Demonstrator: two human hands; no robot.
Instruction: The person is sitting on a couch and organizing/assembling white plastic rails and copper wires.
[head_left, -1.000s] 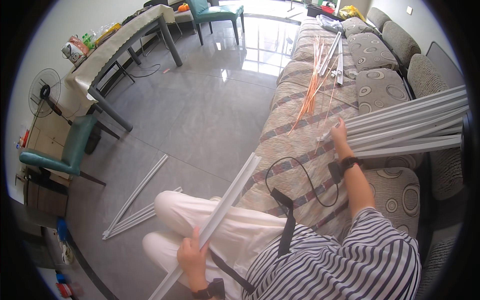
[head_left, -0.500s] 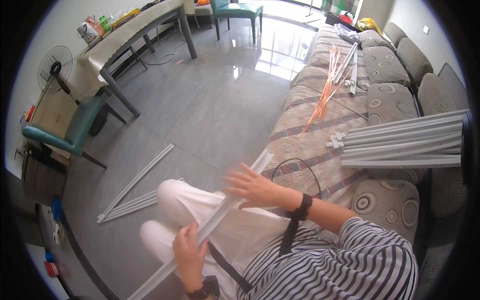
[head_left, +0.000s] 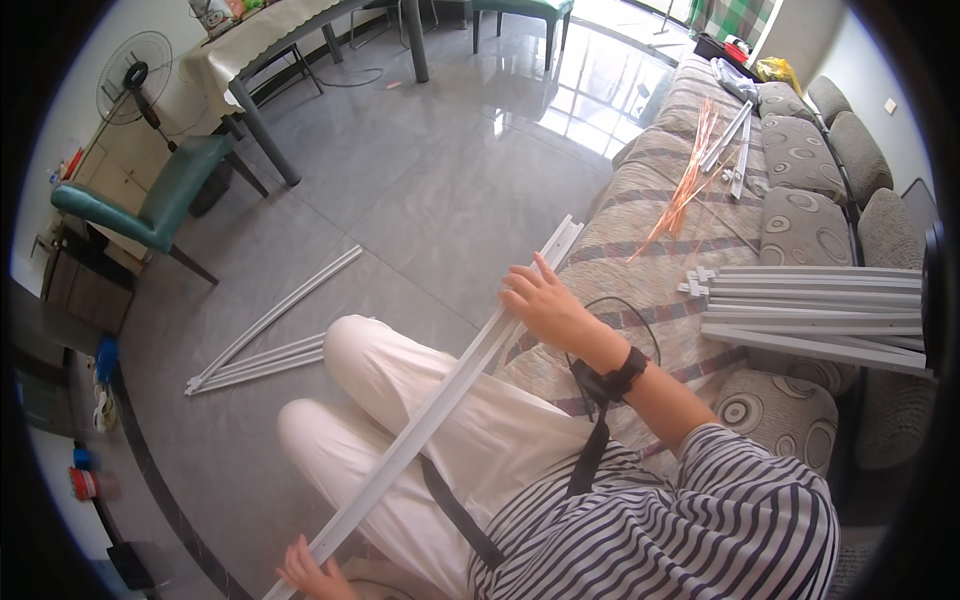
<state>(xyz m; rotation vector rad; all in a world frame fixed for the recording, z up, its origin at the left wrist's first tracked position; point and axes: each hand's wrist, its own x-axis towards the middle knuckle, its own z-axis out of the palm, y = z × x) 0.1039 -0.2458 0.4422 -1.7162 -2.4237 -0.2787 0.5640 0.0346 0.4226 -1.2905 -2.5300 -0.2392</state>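
A long white plastic channel strip [head_left: 440, 410] lies slantwise across my lap, from lower left up to the sofa's front edge. My left hand [head_left: 308, 572] grips its lower end near the bottom of the picture. My right hand [head_left: 545, 300] rests on its upper part, fingers curled over it. On the sofa seat to my right lies a stack of similar white strips [head_left: 810, 315]. A thin black cable [head_left: 610, 320] loops on the cushion beside my right wrist.
Several white strips [head_left: 265, 340] lie on the grey tiled floor at left. A bundle of thin copper-coloured rods [head_left: 685, 185] and more white pieces sit farther along the patterned sofa [head_left: 800, 220]. A teal chair [head_left: 150, 205], a fan and a table stand at upper left.
My right hand came back from the stack of strips on the sofa and settled on the upper part of the strip on my lap. The view tilted toward the floor.
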